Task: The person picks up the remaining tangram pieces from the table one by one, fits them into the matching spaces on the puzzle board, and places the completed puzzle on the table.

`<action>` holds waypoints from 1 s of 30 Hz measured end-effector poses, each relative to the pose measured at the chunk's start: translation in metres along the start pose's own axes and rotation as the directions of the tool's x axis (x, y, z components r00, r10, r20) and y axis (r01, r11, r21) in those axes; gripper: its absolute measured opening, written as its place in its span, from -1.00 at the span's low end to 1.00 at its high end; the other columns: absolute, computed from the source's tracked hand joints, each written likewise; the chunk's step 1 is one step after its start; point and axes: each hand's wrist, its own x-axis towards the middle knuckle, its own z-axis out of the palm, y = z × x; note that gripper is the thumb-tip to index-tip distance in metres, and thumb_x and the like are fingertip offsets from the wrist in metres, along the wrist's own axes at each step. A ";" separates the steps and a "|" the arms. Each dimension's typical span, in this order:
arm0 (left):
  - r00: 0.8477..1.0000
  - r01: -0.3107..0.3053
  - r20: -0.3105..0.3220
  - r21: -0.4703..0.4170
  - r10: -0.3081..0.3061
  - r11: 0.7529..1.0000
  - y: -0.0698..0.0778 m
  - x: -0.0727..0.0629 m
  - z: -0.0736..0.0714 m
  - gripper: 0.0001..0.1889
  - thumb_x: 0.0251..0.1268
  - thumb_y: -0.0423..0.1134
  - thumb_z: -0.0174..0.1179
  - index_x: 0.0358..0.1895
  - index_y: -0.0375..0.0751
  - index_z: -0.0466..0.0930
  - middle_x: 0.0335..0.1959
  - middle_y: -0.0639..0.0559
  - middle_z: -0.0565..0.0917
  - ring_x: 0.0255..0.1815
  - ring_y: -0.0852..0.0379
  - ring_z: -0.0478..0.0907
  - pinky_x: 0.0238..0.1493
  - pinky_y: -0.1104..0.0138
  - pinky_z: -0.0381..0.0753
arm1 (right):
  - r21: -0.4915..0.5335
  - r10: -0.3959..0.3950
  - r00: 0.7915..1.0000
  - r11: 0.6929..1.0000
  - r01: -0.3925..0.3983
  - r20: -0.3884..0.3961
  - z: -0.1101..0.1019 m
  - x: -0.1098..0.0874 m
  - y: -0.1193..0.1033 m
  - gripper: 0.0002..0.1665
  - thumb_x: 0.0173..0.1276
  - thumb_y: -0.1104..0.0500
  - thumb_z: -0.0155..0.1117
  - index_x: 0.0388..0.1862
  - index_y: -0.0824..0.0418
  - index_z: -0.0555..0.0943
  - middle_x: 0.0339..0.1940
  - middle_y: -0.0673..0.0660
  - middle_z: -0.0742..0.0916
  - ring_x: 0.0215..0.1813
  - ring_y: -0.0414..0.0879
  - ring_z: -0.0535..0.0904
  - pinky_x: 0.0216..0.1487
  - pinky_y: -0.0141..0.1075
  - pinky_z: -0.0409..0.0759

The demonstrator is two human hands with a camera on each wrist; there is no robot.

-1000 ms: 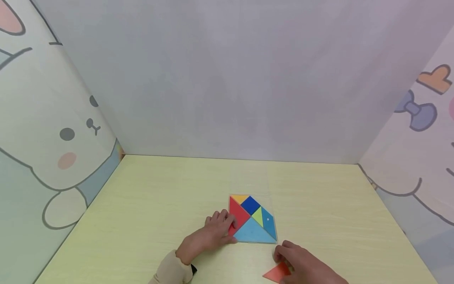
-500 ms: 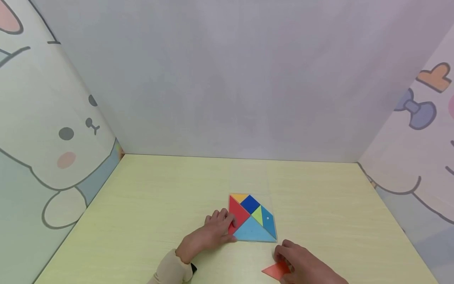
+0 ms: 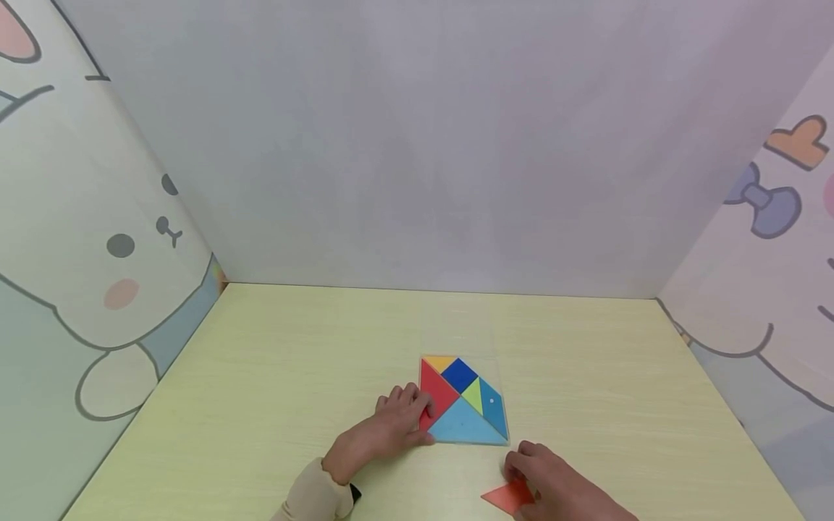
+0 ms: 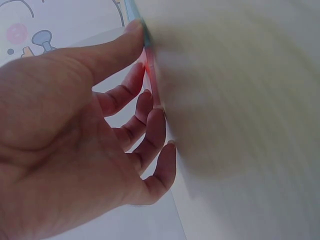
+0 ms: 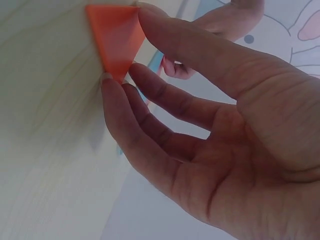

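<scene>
In the head view, a flat tangram puzzle lies on the table: a yellow triangle (image 3: 440,363), a dark blue square (image 3: 459,375), a lime triangle (image 3: 473,395), a blue parallelogram (image 3: 493,409), a light blue triangle (image 3: 462,425) and a red triangle (image 3: 438,391). My left hand (image 3: 389,425) rests at its lower left corner, loosely bent fingertips on the red triangle and thumb by the light blue one. Nearer the front, my right hand (image 3: 560,486) pinches an orange-red triangle (image 5: 117,37) between thumb and fingertips; the right wrist view shows it close to the tabletop.
See-through plastic (image 3: 459,325) extends behind the pieces toward the back of the pale wooden table (image 3: 306,347). A plain grey wall (image 3: 417,159) rises at the back, with cartoon-printed panels (image 3: 91,217) on both sides.
The orange-red triangle has shifted very slightly to the left in my right hand's pinch. Both hands otherwise stay in place.
</scene>
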 end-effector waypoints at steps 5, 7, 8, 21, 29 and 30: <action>1.000 0.006 0.002 -0.002 -0.006 1.000 0.000 0.000 -0.001 -0.63 0.32 -0.04 0.40 0.01 0.05 0.40 -0.10 0.11 0.32 0.03 0.10 0.28 -0.09 0.22 0.23 | -0.002 0.010 1.000 1.000 -0.010 -0.004 0.001 0.000 -0.001 -0.49 0.02 0.17 0.70 -0.09 0.04 0.62 -0.29 -0.06 0.52 -0.20 -0.07 0.46 -0.26 -0.31 0.63; 1.000 0.010 0.005 -0.005 -0.010 1.000 0.000 0.000 -0.001 -0.63 0.32 -0.03 0.40 0.01 0.05 0.41 -0.10 0.11 0.32 0.03 0.10 0.27 -0.09 0.22 0.23 | 0.000 0.014 1.000 1.000 -0.014 -0.004 0.001 0.001 -0.001 -0.49 0.01 0.18 0.71 -0.10 0.04 0.62 -0.28 -0.05 0.52 -0.19 -0.06 0.46 -0.25 -0.29 0.64; 1.000 0.012 0.005 -0.005 -0.012 1.000 0.000 0.000 -0.001 -0.63 0.32 -0.03 0.40 0.01 0.05 0.40 -0.10 0.11 0.32 0.03 0.10 0.27 -0.09 0.22 0.23 | 0.001 0.017 1.000 1.000 -0.017 -0.005 0.001 0.001 -0.001 -0.48 0.00 0.19 0.71 -0.10 0.04 0.61 -0.28 -0.06 0.53 -0.19 -0.06 0.46 -0.24 -0.28 0.64; 1.000 -0.002 0.003 -0.019 0.002 1.000 0.000 0.000 0.000 -0.63 0.33 -0.03 0.40 0.01 0.04 0.41 -0.11 0.12 0.31 0.02 0.11 0.26 -0.09 0.23 0.22 | 0.139 -0.024 1.000 0.990 0.023 0.011 -0.006 0.007 0.006 -0.67 0.18 0.33 0.57 -0.18 0.06 0.63 -0.33 0.01 0.56 -0.21 -0.03 0.48 -0.23 -0.30 0.62; 1.000 0.001 0.000 -0.015 -0.001 1.000 0.000 -0.001 -0.001 -0.64 0.33 -0.04 0.40 0.01 0.03 0.42 -0.10 0.11 0.31 0.02 0.10 0.26 -0.09 0.22 0.22 | 0.199 -0.053 0.997 0.979 0.041 0.056 -0.012 0.010 0.012 -0.75 0.29 0.34 0.48 -0.09 0.14 0.69 -0.28 -0.01 0.62 -0.18 -0.02 0.52 -0.16 -0.26 0.64; 1.000 0.001 0.000 -0.015 -0.001 1.000 0.000 -0.001 -0.001 -0.64 0.33 -0.04 0.40 0.01 0.03 0.42 -0.10 0.11 0.31 0.02 0.10 0.27 -0.08 0.22 0.23 | 0.195 -0.066 0.996 0.979 0.054 0.054 -0.012 0.010 0.012 -0.76 0.29 0.34 0.47 -0.09 0.15 0.69 -0.27 -0.02 0.63 -0.19 -0.04 0.52 -0.15 -0.27 0.65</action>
